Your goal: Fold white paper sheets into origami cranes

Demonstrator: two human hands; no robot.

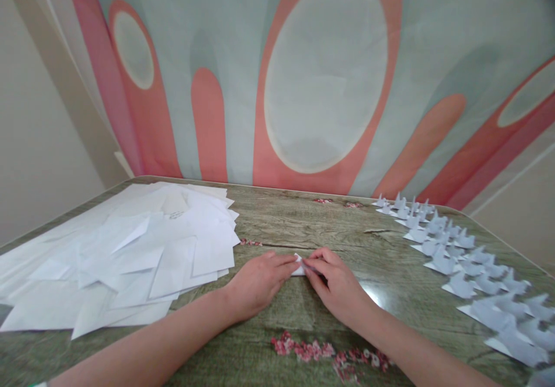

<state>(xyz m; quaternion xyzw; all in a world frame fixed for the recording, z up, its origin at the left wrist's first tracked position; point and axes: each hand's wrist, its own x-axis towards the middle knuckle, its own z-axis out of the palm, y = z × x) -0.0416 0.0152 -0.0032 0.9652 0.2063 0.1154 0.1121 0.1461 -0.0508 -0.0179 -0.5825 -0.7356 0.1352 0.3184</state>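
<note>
A small folded piece of white paper (298, 270) lies at the middle of the table, mostly covered by my fingers. My left hand (264, 277) rests over its left side, with the fingers together and pressed on it. From the right, my right hand (332, 280) pinches the paper's edge between thumb and fingers. One white corner sticks up between the two hands. The exact folded shape is hidden.
A spread pile of white paper sheets (173, 242) covers the table's left side. Rows of folded white paper figures (459, 286) stand along the right. The wood-patterned tabletop (277, 214) has pink flower prints, and a patterned backdrop (243, 86) rises behind it.
</note>
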